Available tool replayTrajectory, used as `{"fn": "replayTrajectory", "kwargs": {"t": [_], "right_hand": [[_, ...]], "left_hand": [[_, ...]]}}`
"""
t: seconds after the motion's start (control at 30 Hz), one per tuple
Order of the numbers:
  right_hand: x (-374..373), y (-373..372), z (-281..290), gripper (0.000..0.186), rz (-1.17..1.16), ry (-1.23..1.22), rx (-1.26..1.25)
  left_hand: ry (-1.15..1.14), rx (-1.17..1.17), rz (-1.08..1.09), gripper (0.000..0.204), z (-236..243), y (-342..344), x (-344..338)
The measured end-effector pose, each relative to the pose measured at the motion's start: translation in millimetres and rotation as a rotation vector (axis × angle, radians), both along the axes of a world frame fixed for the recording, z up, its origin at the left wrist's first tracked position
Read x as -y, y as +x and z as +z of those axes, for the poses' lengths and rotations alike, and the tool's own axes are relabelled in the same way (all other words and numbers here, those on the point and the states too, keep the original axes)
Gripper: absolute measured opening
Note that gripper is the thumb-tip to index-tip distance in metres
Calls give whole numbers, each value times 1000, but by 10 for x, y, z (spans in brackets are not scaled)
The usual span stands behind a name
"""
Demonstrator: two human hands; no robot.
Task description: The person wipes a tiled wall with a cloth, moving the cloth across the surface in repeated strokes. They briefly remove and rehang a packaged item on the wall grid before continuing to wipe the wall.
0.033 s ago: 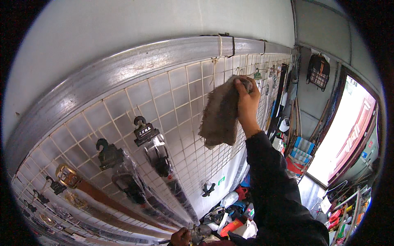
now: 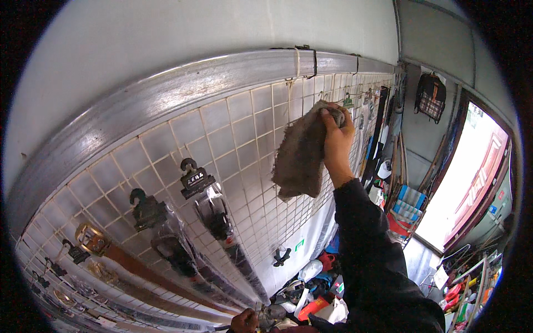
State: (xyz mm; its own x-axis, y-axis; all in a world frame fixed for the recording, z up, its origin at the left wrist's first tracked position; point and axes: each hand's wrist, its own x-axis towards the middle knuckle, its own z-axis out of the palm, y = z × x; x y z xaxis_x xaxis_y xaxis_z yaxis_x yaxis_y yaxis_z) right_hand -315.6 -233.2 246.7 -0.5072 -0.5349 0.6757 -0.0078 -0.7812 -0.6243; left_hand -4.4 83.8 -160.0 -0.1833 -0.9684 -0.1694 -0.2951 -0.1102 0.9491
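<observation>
The right hand (image 2: 338, 145) grasps a grey-brown, ragged-edged fabric cloth (image 2: 300, 161) by its bunched upper corner, thumb in front; the rest hangs loose before the off-white wire grid panel (image 2: 235, 133), below a long silvery metal rail (image 2: 194, 77). Whether the cloth touches the wires — or hangs just clear of them — I cannot tell. The step in hand looks to be holding the cloth up at the grid; a next move would call for a firm pinch, so the loose part doesn't snag. To the left, well apart from the cloth, hang a black plastic hook-topped hanger (image 2: 197, 180) and a brown leather belt (image 2: 136, 266). The left hand (image 2: 244, 321) (cut by the lower edge) is curled beside a greyish lump (image 2: 271, 314) — whether it grips anything, I cannot tell.
</observation>
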Motion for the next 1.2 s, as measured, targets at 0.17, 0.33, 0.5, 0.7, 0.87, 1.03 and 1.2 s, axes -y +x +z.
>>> {"fn": "replayTrajectory", "kwargs": {"t": [0.17,0.33,0.5,0.7,0.87,1.03,1.2], "right_hand": [[28,-58,146,25,-140,-186,-118],[154,74,308,39,-413,-325,-496],[141,62,127,32,-433,-204,-576],[128,49,243,43,-596,-226,-778],[27,54,360,35,-649,25,-1002],[80,159,545,22,-231,23,-769],[54,66,537,25,443,342,-126]], "left_hand": [[-48,37,-47,32,5,24,9],[-100,192,-28,32,21,43,38],[-157,193,-69,36,-107,126,-26],[192,-537,-111,38,-502,281,116],[-96,150,45,34,-77,79,-24],[25,146,-33,29,263,-43,83],[122,-405,-16,33,-193,-24,285]]}}
